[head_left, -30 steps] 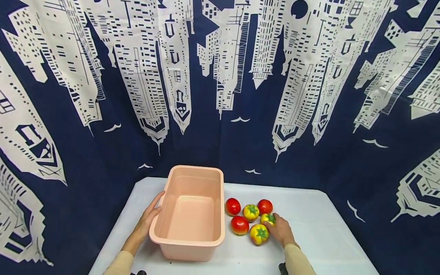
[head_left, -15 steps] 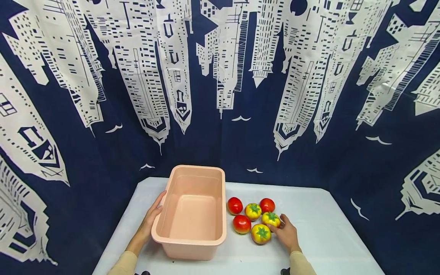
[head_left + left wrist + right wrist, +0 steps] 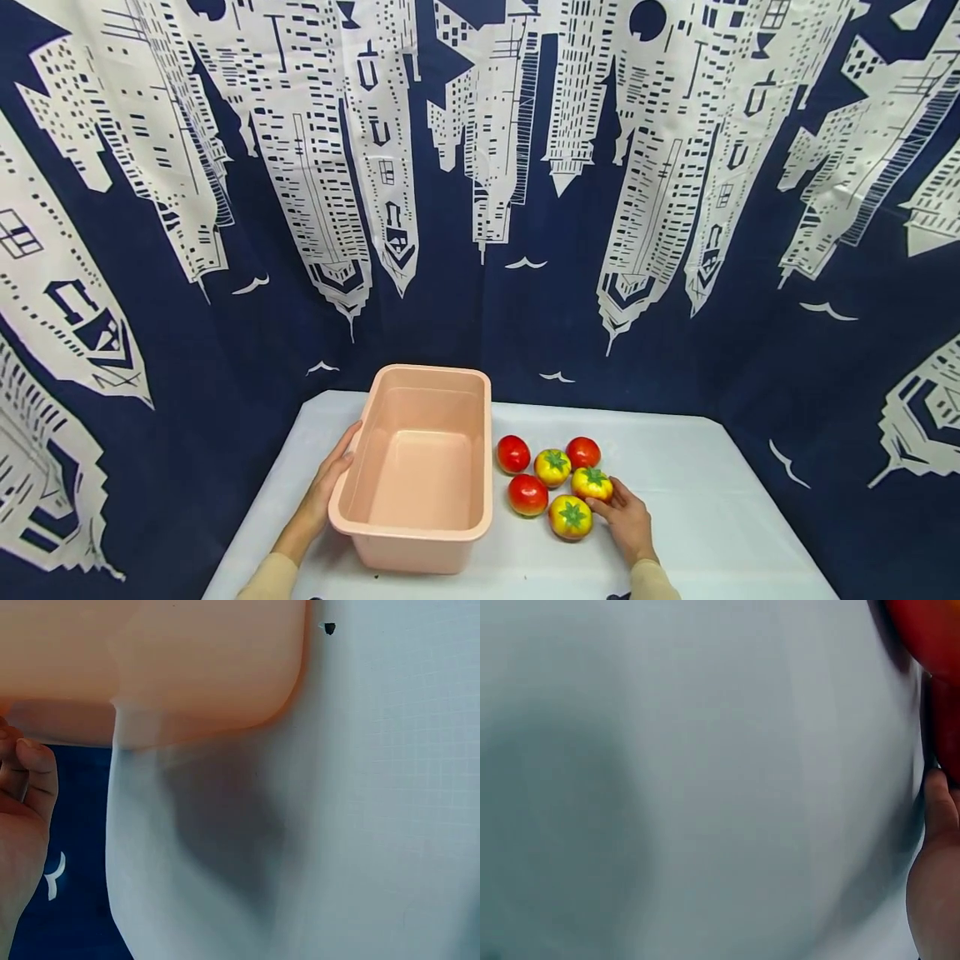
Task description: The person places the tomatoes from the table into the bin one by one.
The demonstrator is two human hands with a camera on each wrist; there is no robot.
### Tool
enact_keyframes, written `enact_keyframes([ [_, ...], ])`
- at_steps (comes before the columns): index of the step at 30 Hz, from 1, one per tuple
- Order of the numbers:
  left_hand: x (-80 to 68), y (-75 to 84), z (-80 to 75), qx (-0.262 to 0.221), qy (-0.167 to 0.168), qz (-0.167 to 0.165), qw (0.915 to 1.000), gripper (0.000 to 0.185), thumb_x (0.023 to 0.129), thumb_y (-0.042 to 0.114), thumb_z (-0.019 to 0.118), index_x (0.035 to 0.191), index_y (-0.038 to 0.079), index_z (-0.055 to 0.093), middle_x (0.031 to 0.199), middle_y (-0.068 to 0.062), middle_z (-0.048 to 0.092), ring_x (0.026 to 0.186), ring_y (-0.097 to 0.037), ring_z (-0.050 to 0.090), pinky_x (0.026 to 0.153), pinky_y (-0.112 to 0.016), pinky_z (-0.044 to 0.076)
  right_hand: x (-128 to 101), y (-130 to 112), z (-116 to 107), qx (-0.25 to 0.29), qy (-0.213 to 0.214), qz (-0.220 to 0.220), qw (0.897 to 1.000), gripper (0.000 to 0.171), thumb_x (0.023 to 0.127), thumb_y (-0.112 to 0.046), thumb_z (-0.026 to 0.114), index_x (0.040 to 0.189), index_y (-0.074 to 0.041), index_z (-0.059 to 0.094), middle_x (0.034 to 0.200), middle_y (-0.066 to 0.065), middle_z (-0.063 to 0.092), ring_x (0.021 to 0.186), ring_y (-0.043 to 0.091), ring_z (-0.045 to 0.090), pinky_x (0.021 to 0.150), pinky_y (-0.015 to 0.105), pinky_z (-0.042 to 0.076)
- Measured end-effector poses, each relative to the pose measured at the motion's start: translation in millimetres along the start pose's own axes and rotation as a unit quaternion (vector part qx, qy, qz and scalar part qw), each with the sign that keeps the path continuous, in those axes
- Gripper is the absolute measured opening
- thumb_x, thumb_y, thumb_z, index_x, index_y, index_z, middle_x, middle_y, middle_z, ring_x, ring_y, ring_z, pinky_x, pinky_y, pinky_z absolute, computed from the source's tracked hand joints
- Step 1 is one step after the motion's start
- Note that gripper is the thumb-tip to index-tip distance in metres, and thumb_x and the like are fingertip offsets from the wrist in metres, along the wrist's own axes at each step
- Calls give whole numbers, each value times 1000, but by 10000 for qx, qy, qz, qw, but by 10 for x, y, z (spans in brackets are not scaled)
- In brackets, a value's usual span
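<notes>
Fingers of the right hand [image 3: 628, 520] lay relaxed and nearly straight on the counter [image 3: 697, 508], their tips touching the right side of a yellow tomato [image 3: 592, 482]; nothing was pinched or lifted. The left hand [image 3: 330, 486] rested flat against the left wall of the pink tub [image 3: 416, 467], fingers straight, thumb near the rim, steadying more than gripping.

That yellow tomato sat in the right half of a tight cluster of six, just right of the tub: another yellow one [image 3: 571, 517] nearer, a third [image 3: 552, 467] to its left, and three red tomatoes [image 3: 528, 494] around them, several touching. Its skin looked glossy and smooth, so it would probably be slippery and roll readily; it appeared light, and whether firm or soft could not be told. A hold from above, fingers spread around its widest part and clear of the green stem cap, seemed safest. The tub looked like thin, stiff plastic, light and easily shifted, best held at its rim.
</notes>
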State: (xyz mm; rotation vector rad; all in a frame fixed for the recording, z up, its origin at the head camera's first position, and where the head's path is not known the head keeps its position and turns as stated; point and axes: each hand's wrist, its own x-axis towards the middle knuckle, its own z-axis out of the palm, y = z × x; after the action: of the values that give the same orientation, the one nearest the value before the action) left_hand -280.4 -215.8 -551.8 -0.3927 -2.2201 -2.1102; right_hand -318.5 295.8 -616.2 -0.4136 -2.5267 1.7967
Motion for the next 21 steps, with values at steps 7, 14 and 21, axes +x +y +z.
enact_keyframes([
  [7, 23, 6, -1, 42, -6, -33, 10000, 53, 104, 30, 27, 156, 23, 21, 165, -9, 11, 129, 20, 27, 99, -4, 25, 29, -42, -52, 14, 56, 85, 9999, 90, 81, -29, 78, 149, 5, 29, 150, 29, 35, 139, 42, 36, 108, 48, 37],
  [14, 47, -11, -34, 169, 24, -64, 9998, 53, 104, 33, 28, 156, 26, 22, 165, -5, 11, 132, 17, 23, 100, -3, 23, 20, -183, -91, -163, -32, 92, 9998, 86, 83, -32, 76, 148, 3, 33, 150, 29, 37, 138, 42, 38, 107, 48, 38],
  [21, 28, -41, -58, 212, 51, -68, 9997, 52, 104, 34, 28, 156, 27, 23, 165, -4, 11, 132, 18, 22, 99, -1, 21, 30, -449, -67, 17, -231, -234, 9995, 86, 83, -29, 77, 149, 4, 32, 150, 28, 37, 138, 41, 39, 107, 45, 37],
])
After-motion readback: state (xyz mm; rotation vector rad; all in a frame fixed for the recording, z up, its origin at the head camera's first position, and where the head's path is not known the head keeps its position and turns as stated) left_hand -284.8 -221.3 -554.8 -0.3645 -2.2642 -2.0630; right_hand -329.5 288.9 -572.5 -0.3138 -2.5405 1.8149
